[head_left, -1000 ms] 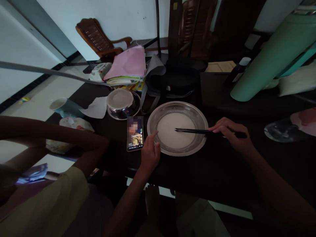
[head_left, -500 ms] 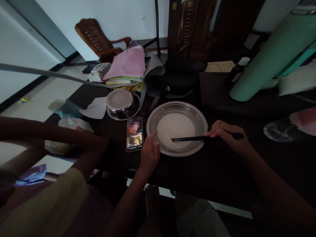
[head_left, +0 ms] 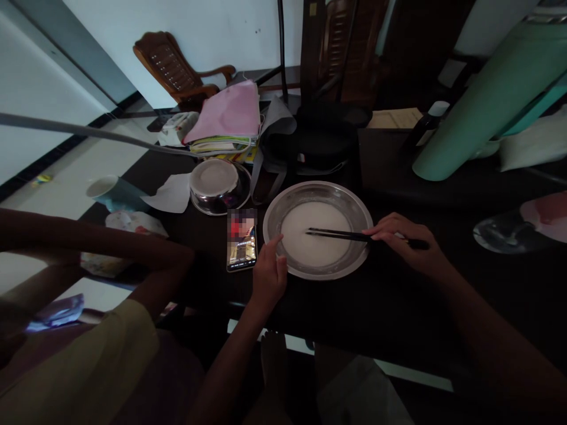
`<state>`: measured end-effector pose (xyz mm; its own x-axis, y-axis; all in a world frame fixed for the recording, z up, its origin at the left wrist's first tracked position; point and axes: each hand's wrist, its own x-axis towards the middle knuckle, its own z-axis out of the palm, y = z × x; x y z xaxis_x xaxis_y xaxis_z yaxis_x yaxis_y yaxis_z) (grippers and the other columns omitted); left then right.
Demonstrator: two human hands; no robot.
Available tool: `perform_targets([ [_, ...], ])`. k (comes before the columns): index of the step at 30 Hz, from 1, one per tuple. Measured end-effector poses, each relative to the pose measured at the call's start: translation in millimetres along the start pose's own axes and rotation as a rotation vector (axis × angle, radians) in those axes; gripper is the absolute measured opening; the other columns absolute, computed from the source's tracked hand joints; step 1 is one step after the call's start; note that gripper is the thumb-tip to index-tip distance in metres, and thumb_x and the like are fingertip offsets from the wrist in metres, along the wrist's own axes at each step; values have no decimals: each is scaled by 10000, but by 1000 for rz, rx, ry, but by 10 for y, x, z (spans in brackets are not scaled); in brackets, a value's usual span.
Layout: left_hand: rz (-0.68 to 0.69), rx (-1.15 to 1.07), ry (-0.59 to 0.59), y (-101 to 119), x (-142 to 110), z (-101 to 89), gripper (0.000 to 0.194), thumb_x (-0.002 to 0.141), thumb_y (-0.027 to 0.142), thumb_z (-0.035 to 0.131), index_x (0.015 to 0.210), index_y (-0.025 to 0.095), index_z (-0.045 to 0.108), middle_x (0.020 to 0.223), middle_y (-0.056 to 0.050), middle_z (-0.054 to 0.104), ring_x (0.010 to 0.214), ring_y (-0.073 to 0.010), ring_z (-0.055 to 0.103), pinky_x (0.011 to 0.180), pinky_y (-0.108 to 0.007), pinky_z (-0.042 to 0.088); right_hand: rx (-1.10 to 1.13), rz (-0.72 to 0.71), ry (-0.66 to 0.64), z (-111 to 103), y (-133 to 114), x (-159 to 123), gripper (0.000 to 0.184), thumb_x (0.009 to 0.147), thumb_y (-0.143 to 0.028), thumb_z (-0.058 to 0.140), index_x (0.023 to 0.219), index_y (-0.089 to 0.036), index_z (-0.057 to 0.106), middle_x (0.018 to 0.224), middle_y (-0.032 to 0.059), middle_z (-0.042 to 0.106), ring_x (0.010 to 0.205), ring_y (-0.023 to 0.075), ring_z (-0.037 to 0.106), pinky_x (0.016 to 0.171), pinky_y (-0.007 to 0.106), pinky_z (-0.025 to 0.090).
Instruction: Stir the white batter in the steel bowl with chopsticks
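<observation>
A wide metal basin with a white liquid in it stands on the dark table in front of me. My left hand grips the basin's left rim, one finger reaching over the edge. From the right side, my right hand holds a pair of black chopsticks nearly level. Their tips are at the middle of the white liquid, slightly apart. A phone with a lit screen lies just left of the basin, close to my left hand.
Behind the phone sits an upturned metal bowl. Pink folders and a black bag are at the back. A tall green bottle stands at the right. Another person's arm rests at the left, near a blue cup.
The chopsticks' tips have shifted toward the far side of the basin and spread a little. My right hand moved slightly left; my left hand stays on the rim.
</observation>
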<state>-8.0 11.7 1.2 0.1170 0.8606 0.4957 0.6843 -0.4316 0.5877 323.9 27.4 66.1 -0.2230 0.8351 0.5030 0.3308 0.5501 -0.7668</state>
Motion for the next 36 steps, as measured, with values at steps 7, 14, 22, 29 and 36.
perform_targets([
  [7,-38,-11,-13,6,1,3,598,1112,565,252,1378,160,602,1227,-169,745,1098,-267,728,957,-430,567,54,42,-34,-11,-9,-7,249,1023,-339,645,845,-299,815,882,25,839,809,218,744,720,382,590],
  [14,-9,3,-11,7,1,-2,594,1117,553,249,1375,148,598,1247,-177,741,1130,-265,723,962,-422,565,35,87,41,-32,7,-10,292,1031,-365,636,799,-290,797,846,20,828,769,195,743,704,354,589],
  [22,-16,-5,-13,-4,-6,1,574,1114,547,264,1392,165,589,1286,-174,731,1170,-273,711,997,-431,553,-4,83,25,-23,15,-10,255,1007,-417,664,828,-300,803,892,33,840,820,236,737,729,420,593],
  [29,-51,-13,-30,-1,-7,-2,591,1110,556,252,1397,166,593,1261,-172,731,1122,-276,717,994,-440,550,46,36,-49,-11,12,-2,239,1012,-373,658,846,-298,813,890,34,846,822,234,742,739,415,601],
  [36,-33,-20,-24,-2,-5,0,604,1112,566,254,1384,151,598,1249,-176,734,1119,-268,717,985,-431,552,34,71,65,-37,20,-8,309,1026,-394,636,782,-284,791,818,33,821,754,215,737,694,387,582],
])
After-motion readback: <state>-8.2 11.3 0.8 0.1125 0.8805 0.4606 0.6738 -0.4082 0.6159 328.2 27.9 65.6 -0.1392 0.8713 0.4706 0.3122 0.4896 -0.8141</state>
